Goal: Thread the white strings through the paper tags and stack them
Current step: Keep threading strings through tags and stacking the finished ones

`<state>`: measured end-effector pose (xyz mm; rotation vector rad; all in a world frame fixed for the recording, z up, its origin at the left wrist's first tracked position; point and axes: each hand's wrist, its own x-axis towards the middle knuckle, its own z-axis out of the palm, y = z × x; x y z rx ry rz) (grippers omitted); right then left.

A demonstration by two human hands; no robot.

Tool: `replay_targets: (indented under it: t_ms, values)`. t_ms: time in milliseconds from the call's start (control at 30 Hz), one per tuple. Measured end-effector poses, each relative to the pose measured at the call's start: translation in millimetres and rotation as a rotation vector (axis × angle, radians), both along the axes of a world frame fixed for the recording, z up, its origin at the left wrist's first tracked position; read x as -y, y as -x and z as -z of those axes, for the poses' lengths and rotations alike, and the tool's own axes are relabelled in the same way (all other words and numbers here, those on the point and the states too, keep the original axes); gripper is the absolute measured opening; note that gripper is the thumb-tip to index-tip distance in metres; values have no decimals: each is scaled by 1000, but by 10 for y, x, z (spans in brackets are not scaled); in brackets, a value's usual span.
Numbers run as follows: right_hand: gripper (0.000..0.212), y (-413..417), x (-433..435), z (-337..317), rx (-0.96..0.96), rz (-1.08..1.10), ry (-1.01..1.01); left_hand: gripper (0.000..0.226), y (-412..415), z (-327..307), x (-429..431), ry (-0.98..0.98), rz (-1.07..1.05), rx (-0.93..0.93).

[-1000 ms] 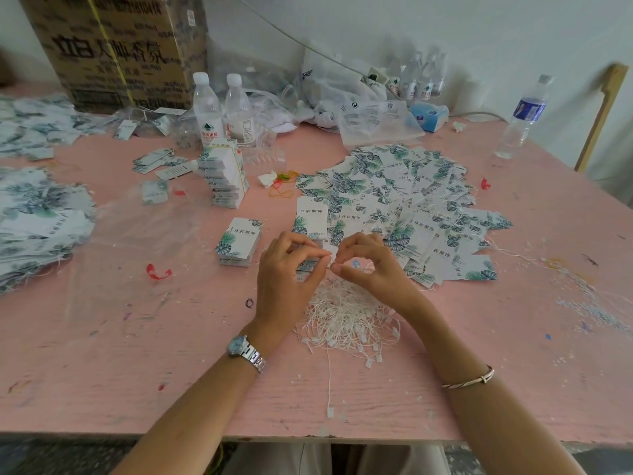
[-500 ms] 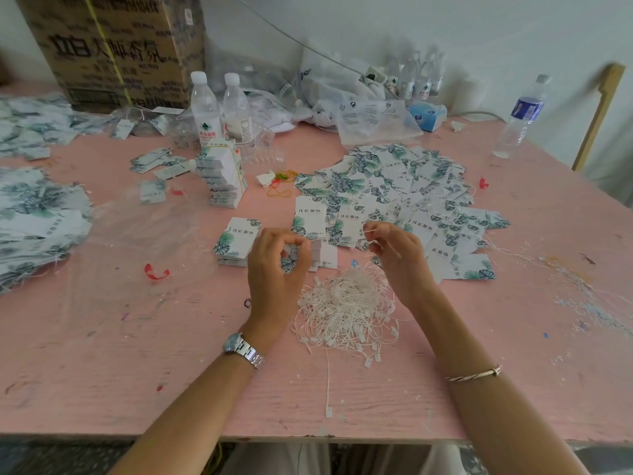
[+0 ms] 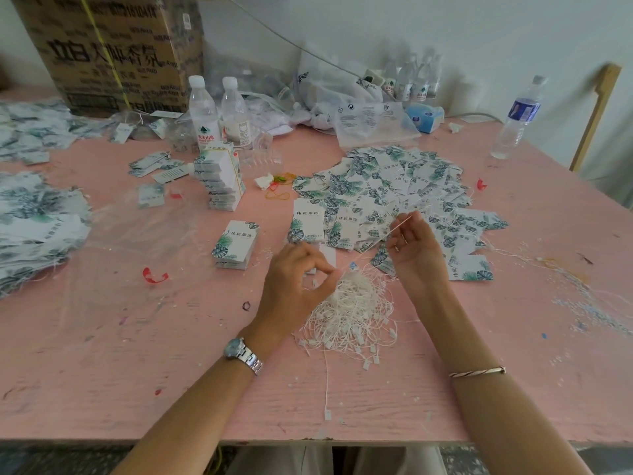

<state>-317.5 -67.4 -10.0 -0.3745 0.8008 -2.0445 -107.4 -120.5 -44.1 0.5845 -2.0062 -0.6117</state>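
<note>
Now in play: one white string (image 3: 363, 250), drawn taut on a slant just above the string heap (image 3: 352, 310), spanning both hands.
Where it sits: lower end right at the heap's top edge, upper end up and to the right of the heap, over the loose tags (image 3: 394, 186).
Risk one: that lower end is touching the heap. I'd judge that a sharp tug would lift neighbouring strings with it and knot the lot.
Risk two: no tag shows plainly in either hand, so the hole is yet to be found. A light pinch could let the tip slip away.
Left hand (image 3: 294, 279): at the heap's upper-left edge, thumb and forefinger pressed together on the string, the other fingers (image 3: 308, 269) loosely curled. What lies under the palm I cannot tell.
Right hand (image 3: 416, 250): above and right of the heap, palm turned up, fingers curled in, pinching the string's upper end, and a short tip pokes out beyond them.
Small tag stack (image 3: 236, 245): left of the heap, squared up.
Tall tag stack (image 3: 222, 180): farther up and left of the heap.
Worktop (image 3: 137, 337): pink, carrying it all.
</note>
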Motion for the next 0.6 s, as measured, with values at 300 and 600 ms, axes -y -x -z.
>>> replay_targets:
  t_ms: [300, 600]
  values:
    - [20, -84, -34, 14, -373, -326, -35, 27, 22, 77, 5, 129, -12, 73]
    - [11, -206, -71, 27, -691, -723, -207, 20, 4, 37, 46, 135, -27, -2]
